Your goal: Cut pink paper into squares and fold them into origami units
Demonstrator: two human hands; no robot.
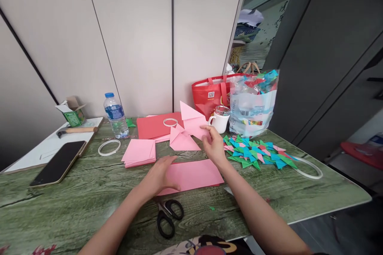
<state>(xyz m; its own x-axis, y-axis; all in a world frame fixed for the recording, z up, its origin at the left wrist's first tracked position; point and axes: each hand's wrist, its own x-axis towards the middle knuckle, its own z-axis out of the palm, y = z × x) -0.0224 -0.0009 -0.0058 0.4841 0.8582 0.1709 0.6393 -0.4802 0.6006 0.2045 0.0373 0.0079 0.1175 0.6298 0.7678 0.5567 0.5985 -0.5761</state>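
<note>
Underneath everything, the green wood-patterned surface [74,211]. Upright by the far right edge, a plastic bag [254,105] stuffed with coloured paper, and just left of it a red bag [203,101], both probably set back to stay out of the arms' way. In front of the plastic bag, toward the right edge, a heap of small folded pieces [254,153], apparently grouped to keep from mixing with the pink paper. Centrally, roughly parallel to the near edge, a long pink strip [194,175] with red showing beneath; over its left end the left hand [160,175], fingers open and gripping nothing, likely steadying it against sliding. Farther toward the far edge, a red sheet [149,127], overlapped by a folded pink sheet [193,121]. At that folded sheet's right side, the right hand [214,145], fingers and thumb apparently pinching just the margin, perhaps to spare the creases. To the left, a neat stack of pink squares [139,151]. Between strip and near edge, scissors [164,208], handles toward the near edge, seemingly for easy reach.
</note>
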